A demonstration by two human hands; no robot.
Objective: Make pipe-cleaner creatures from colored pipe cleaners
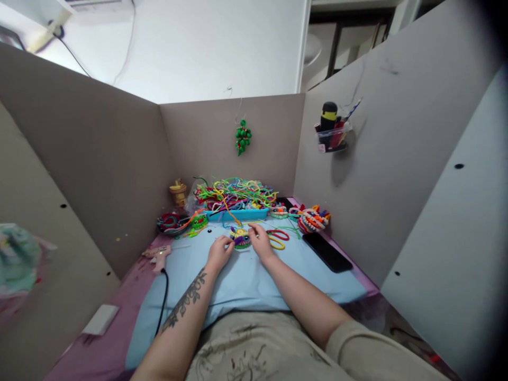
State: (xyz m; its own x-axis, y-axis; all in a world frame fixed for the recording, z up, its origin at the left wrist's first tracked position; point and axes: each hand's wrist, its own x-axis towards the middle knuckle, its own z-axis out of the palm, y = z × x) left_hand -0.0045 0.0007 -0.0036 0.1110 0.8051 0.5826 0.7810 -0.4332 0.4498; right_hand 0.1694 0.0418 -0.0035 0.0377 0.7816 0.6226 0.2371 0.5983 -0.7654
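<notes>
Toy (239, 234) flanked from 2 sides, likely for steadiness
Edge pinched by left hand (221, 251); by right hand (260, 242), grip cannot be told.

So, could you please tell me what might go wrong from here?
The thin black cord of the pink plastic glue gun runs beside the tattooed left forearm and might snag. Multicoloured fuzzy stems, heaped above their blue rectangular tray, could spill toward the small multicoloured fuzzy figure between the left hand and right hand.
</notes>
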